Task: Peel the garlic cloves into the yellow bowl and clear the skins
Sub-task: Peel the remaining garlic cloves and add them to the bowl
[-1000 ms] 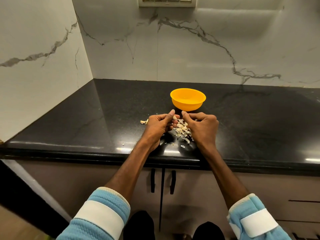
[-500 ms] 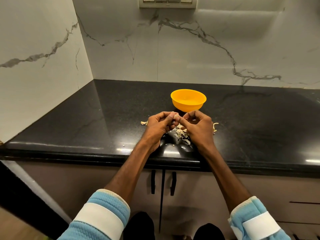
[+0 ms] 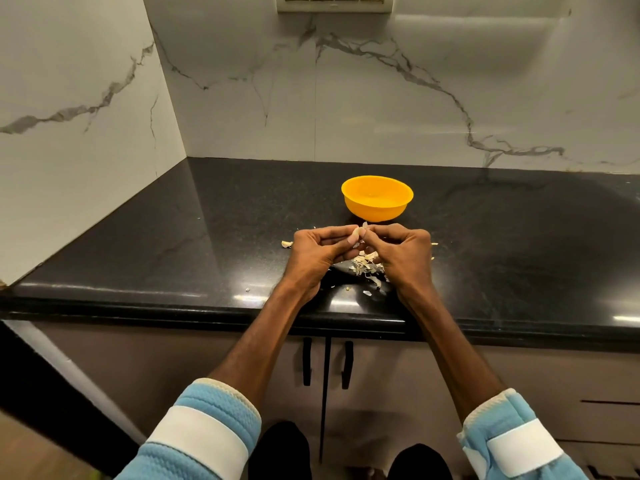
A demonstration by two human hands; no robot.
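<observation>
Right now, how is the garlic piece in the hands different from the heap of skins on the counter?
The garlic clove is held up, pinched between the left hand and the right hand; the skin pile lies loose on the black counter. The clove is one small piece; the pile is many thin, curled scraps. The clove sits nearer the yellow bowl; the pile lies under the hands. Both are pale.

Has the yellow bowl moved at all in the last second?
No. The yellow bowl sits at the same spot on the black countertop, below the same marble vein on the wall, just beyond both hands; the small shift is the camera's.
</observation>
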